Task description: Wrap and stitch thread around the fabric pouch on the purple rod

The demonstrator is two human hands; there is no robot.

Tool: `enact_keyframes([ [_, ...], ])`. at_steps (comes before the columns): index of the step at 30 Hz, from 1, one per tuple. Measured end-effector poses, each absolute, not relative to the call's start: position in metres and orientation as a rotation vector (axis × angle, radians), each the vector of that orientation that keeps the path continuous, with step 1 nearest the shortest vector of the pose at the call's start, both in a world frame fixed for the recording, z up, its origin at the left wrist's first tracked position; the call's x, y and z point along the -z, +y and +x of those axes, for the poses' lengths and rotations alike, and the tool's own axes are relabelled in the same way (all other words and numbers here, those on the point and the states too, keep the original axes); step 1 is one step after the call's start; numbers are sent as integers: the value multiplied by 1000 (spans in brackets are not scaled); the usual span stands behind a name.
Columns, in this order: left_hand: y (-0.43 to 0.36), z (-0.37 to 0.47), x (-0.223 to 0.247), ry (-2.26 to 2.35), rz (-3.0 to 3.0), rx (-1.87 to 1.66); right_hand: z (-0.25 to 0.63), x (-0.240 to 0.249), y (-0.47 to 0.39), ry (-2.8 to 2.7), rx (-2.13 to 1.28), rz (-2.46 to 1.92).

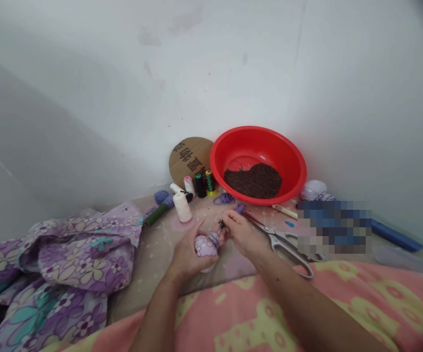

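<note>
My left hand [185, 259] is wrapped round a small rounded bundle of purple floral cloth [204, 245], with purple yarn wound about its upper part. My right hand [241, 233] is closed in a pinch at the top of this bundle. A small dark bit shows by its fingertips, too small to name. Just right of that hand lie large scissors [275, 238] with grey handles. Behind both hands sits a loose tangle of purple yarn [226, 198]. A white thread cone [182, 208] stands beyond my left hand.
Against the wall leans a red basin [295, 171] holding dark brown grains [257, 181]. Left of it are a cardboard disc [187, 155] and several thread spools [200, 186]. Purple floral cloth [87, 259] is heaped at the left. A pink and yellow blanket [241, 318] covers the front.
</note>
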State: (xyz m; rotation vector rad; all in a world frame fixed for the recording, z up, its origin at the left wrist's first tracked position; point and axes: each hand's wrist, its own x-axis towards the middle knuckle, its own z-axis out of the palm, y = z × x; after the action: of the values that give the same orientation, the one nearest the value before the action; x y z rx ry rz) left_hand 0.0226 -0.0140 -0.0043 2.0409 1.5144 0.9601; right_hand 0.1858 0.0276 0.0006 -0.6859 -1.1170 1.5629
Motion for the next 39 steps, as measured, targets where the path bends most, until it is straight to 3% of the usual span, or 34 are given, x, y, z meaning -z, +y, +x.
enact_keyframes([
  [5,-11,18,8,1477,1981,-977,191,-9,26,-1005,-1640,-577],
  [28,-4,11,10,1400,1784,-1009,237,-20,52,-742,-1210,-465],
  [39,-5,3,12,1389,1877,-996,213,-3,41,-1367,-1343,-834],
])
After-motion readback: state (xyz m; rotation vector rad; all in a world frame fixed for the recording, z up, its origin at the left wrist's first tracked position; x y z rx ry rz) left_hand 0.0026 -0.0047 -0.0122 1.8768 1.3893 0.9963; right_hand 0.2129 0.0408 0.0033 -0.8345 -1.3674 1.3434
